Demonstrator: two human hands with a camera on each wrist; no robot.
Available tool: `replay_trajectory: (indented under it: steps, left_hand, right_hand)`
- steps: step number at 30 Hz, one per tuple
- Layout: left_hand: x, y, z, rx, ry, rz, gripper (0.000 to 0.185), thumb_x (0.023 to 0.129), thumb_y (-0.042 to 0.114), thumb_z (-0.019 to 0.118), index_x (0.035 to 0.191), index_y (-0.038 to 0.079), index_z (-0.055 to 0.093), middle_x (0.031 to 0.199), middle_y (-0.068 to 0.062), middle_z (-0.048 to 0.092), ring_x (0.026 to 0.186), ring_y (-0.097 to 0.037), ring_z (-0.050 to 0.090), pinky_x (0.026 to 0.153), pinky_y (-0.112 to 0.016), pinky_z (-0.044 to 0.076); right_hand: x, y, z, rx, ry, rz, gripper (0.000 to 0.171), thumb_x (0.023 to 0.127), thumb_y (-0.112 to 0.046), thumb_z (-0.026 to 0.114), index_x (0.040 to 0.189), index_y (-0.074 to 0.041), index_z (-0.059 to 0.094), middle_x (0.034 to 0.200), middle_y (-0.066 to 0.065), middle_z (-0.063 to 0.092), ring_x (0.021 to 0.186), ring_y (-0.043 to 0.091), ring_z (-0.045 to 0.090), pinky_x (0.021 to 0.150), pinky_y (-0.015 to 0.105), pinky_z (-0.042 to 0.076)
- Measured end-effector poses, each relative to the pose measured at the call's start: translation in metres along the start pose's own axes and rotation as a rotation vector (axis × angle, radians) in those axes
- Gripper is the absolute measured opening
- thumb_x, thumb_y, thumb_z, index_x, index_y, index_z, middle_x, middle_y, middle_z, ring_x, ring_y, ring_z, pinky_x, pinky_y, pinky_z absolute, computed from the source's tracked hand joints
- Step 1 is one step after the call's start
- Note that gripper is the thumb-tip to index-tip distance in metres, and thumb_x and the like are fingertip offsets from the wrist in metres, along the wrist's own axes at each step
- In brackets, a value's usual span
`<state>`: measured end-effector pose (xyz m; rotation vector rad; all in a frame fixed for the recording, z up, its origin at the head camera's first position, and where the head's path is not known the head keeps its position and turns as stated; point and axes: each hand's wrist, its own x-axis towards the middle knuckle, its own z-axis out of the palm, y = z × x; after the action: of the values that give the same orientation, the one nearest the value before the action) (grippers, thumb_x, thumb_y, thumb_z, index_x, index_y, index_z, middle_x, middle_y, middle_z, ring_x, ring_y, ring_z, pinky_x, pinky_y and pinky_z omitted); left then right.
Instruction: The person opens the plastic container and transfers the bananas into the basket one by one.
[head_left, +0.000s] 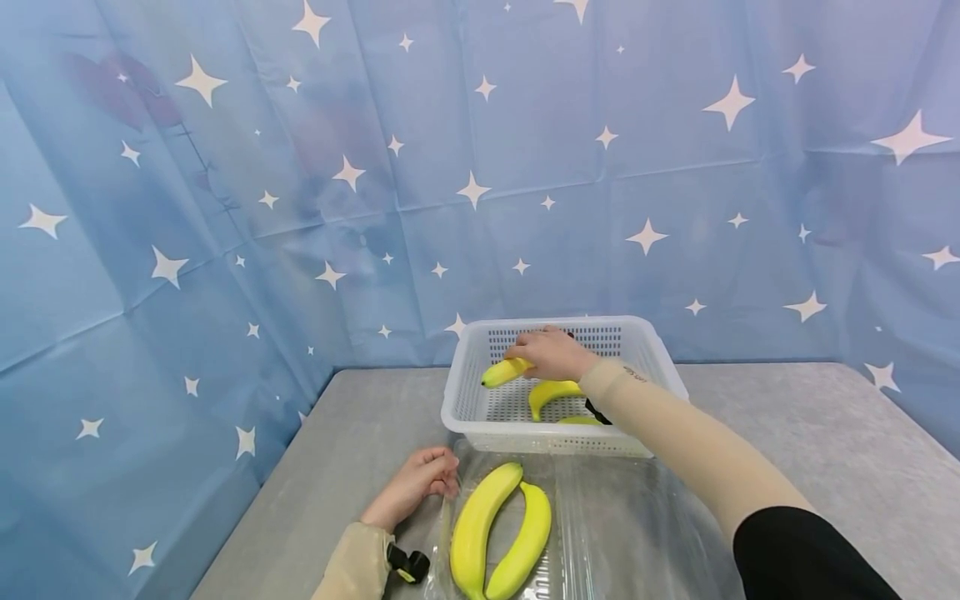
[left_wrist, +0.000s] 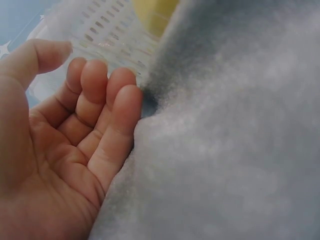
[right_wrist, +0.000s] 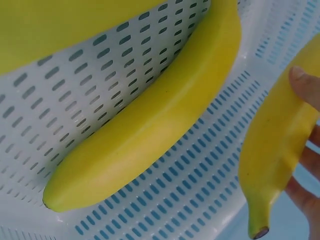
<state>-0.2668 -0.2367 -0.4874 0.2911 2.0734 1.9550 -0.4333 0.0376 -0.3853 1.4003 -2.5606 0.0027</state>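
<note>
currently, one banana (head_left: 506,372) is gripped by the right hand (head_left: 553,354)

it is held between bent fingers and thumb, within the rim of a white basket (head_left: 517,442), toward the basket's rear left corner. below, a curved banana (head_left: 553,392) is laid on the slotted floor, and a partly hidden banana (head_left: 579,420) is seen by the front wall. the basket is set near the back edge of the grey worktop (head_left: 787,417). before it a clear plastic bag (head_left: 622,533) is spread, its left half shared by a thicker banana (head_left: 472,525) and a slimmer banana (head_left: 528,533); whether they are inside cannot be told. by the bag's far left corner the left hand (head_left: 420,482) is kept relaxed, fingers loosely bent.
</note>
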Motion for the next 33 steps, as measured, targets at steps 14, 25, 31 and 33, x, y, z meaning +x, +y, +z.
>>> replay_trajectory:
  steps: [14,25,31,33]
  left_hand:
    - [0.002,-0.001,0.0,0.008,0.008,-0.014,0.023,0.095,0.014,0.053,0.074,0.007,0.055,0.068,-0.002,0.058,0.062,-0.014,0.061,0.062,-0.031,0.055]
    - [0.001,-0.002,0.003,0.01,0.013,-0.018,0.022,0.095,0.014,0.054,0.073,0.007,0.054,0.069,-0.002,0.057,0.061,-0.013,0.061,0.062,-0.03,0.054]
    - [0.0,0.0,0.003,0.004,0.013,-0.02,0.023,0.094,0.015,0.054,0.072,0.008,0.054,0.068,-0.002,0.057,0.061,-0.013,0.06,0.061,-0.029,0.054]
    - [0.0,0.0,0.002,0.004,0.011,-0.018,0.023,0.094,0.015,0.054,0.073,0.008,0.054,0.068,-0.002,0.057,0.061,-0.013,0.06,0.061,-0.029,0.053]
  right_hand:
    - [0.004,0.0,0.005,0.008,-0.019,0.002,0.046,0.081,-0.018,0.08,0.125,-0.022,0.065,0.113,0.0,0.062,0.104,0.021,0.059,0.091,0.047,0.046]
    - [0.005,0.004,0.002,-0.012,-0.025,-0.024,0.046,0.08,-0.018,0.081,0.123,-0.021,0.065,0.11,0.001,0.063,0.097,0.021,0.061,0.088,0.045,0.049]
    - [0.005,0.01,-0.005,-0.009,-0.002,-0.007,0.049,0.079,-0.019,0.081,0.125,-0.022,0.064,0.113,0.0,0.063,0.098,0.021,0.062,0.09,0.045,0.048]
    - [0.005,0.012,-0.007,0.011,0.001,-0.004,0.049,0.08,-0.018,0.081,0.125,-0.021,0.064,0.115,0.001,0.064,0.1,0.022,0.061,0.091,0.046,0.048]
